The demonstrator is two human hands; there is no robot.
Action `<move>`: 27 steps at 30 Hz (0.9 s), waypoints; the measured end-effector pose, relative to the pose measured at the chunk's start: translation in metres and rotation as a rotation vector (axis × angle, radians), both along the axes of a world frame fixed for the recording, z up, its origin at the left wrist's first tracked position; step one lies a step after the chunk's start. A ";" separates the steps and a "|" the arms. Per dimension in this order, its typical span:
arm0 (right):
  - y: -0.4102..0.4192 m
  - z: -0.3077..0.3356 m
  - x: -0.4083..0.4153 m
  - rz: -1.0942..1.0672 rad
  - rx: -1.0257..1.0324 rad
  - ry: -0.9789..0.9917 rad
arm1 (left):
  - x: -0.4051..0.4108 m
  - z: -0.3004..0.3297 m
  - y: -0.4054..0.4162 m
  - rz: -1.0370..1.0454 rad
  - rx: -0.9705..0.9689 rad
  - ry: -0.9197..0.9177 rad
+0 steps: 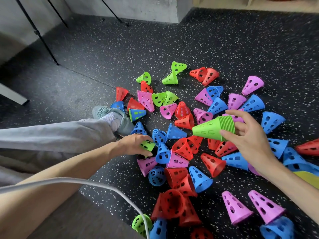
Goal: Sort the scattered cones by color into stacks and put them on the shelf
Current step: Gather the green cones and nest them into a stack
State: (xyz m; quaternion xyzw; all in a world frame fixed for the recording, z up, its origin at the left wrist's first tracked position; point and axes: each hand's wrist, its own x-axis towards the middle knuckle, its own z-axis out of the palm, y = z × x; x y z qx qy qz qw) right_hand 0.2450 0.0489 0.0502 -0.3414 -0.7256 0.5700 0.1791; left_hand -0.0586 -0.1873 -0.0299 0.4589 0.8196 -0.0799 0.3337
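Note:
Many perforated plastic cones in green, red, blue and pink lie scattered on the black speckled floor (224,40). My right hand (248,137) holds a stack of green cones (213,128) by its wide end, tip pointing left, above the pile. My left hand (134,144) grips a single green cone (147,145) low over the floor, left of a blue cone (158,135). More loose green cones (170,78) lie at the far side of the pile, and another green cone (139,223) sits near the bottom edge.
My outstretched leg in grey trousers (51,133) and a shoe (112,116) lie left of the pile. A grey cable (103,185) curves across the foreground. Black stand legs (44,44) and a concrete wall (138,6) are at the back; pale shelving (250,2) shows top right.

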 end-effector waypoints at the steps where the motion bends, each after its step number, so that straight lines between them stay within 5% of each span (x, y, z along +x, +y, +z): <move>1: 0.000 0.000 0.000 0.000 0.001 0.002 | 0.003 0.001 0.002 0.020 0.021 -0.022; 12: -0.005 0.008 -0.003 -0.041 -0.032 0.089 | 0.040 0.066 0.045 0.249 0.671 -0.086; 19: -0.006 0.012 0.001 -0.054 -0.014 0.148 | 0.106 0.071 0.091 0.173 0.780 -0.279; 27: -0.014 0.014 0.001 0.068 -0.047 0.166 | 0.121 0.077 0.086 0.139 0.796 -0.257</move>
